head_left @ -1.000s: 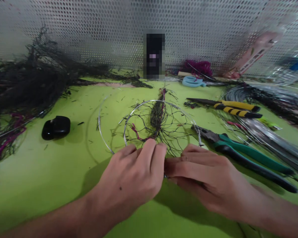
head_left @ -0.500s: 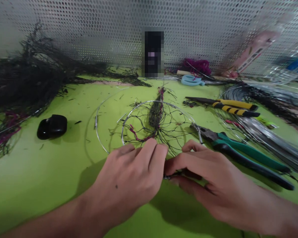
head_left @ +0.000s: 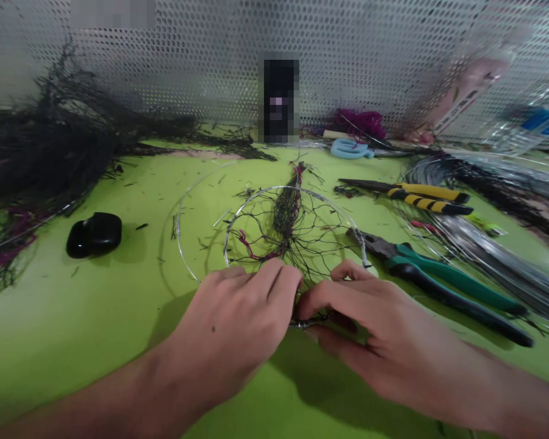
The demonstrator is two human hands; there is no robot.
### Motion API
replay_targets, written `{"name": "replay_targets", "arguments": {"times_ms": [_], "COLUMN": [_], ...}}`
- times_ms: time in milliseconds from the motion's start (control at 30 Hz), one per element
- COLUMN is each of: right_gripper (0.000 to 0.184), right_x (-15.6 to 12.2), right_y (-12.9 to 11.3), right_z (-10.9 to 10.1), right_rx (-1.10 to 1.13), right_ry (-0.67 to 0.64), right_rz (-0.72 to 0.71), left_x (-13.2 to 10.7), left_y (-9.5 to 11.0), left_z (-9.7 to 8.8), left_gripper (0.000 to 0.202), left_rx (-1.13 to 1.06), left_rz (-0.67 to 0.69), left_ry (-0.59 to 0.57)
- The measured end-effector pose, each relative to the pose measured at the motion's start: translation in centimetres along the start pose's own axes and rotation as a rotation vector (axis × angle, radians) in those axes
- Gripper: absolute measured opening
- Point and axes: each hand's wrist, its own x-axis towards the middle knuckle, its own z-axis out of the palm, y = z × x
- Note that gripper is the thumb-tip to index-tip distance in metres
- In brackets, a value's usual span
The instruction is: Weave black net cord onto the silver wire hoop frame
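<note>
A silver wire hoop lies on the green table, filled with a web of thin black wire and a twisted black and magenta trunk. My left hand is closed, fingers pinching the hoop's near rim. My right hand meets it there, thumb and fingers pinched on the rim and thin wire. A second, larger bare wire ring lies under the hoop to the left.
Green-handled pliers lie just right of the hoop, yellow-and-black pliers beyond them. Bundles of silver wire fill the right side. A black tangle sits back left, a black case left, blue scissors and a perforated metal wall behind.
Both hands stay at the hoop's near rim. My right fingers have curled and shifted slightly left, working the thin wire against the rim. The view has drifted a little.
</note>
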Motion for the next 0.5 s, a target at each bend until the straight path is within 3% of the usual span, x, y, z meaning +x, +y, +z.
{"name": "replay_targets", "arguments": {"times_ms": [300,500], "right_gripper": [0.041,0.027], "right_x": [0.1,0.1], "right_y": [-0.6,0.9], "right_z": [-0.8,0.5], "right_rx": [0.102,-0.144], "right_ry": [-0.068,0.158], "right_rz": [0.064,-0.218], "left_x": [0.4,0.1], "left_y": [0.1,-0.2], "left_z": [0.2,-0.2], "left_gripper": [0.033,0.035], "left_rx": [0.002,-0.149], "left_rz": [0.008,-0.066], "left_ry": [0.076,-0.026]}}
